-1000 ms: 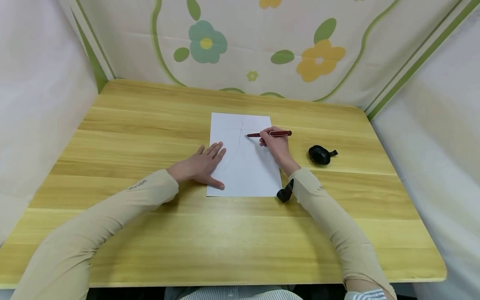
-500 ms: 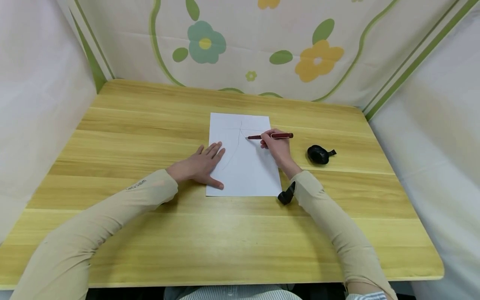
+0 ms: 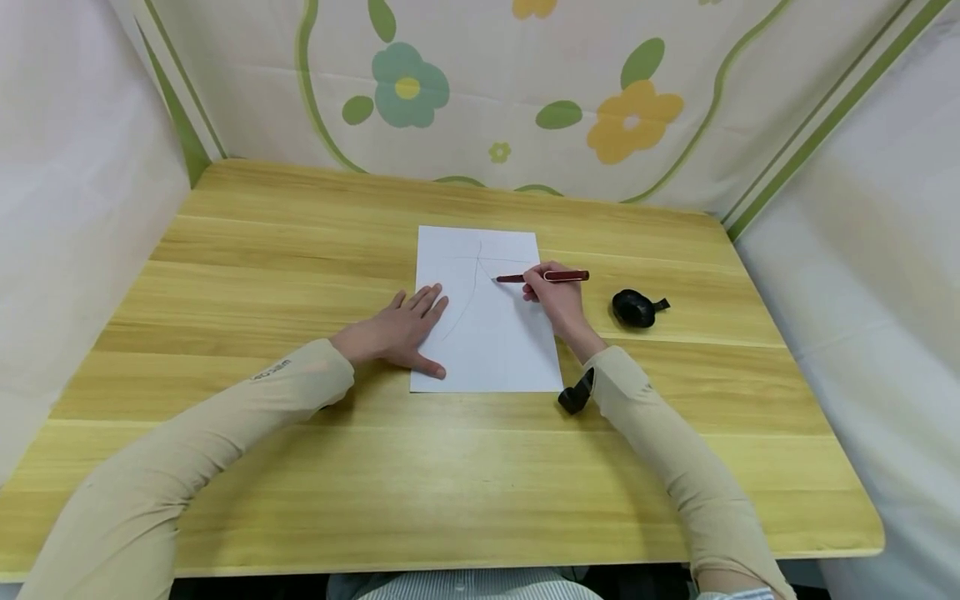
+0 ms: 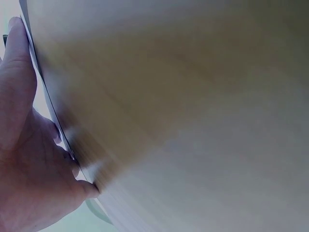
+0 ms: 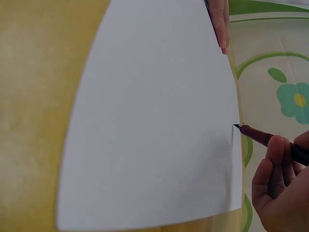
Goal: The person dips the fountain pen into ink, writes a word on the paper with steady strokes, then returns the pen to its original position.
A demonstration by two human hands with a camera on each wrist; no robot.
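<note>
A white sheet of paper (image 3: 502, 350) lies on the wooden table, with thin lines drawn on its upper half: a line across, a long curve running down to the left, and a short slanting stroke. My right hand (image 3: 558, 300) pinches a dark red fountain pen (image 3: 567, 276), its nib on the paper at the end of the short stroke. In the right wrist view the pen (image 5: 256, 135) shows its dark nib against the sheet. My left hand (image 3: 397, 335) rests with spread fingers on the sheet's left edge; in the left wrist view that hand (image 4: 29, 159) appears from the side.
To the right of the paper lies a round black object (image 3: 634, 309) with a short tab. A black device (image 3: 576, 393) is strapped at the right wrist. Behind the wooden table (image 3: 450, 483) hangs a white curtain (image 3: 480, 100) with printed flowers.
My right hand and the pen have moved slightly down and toward me, and the short slanting stroke has grown longer. The left hand stays on the paper; the view has shifted a little.
</note>
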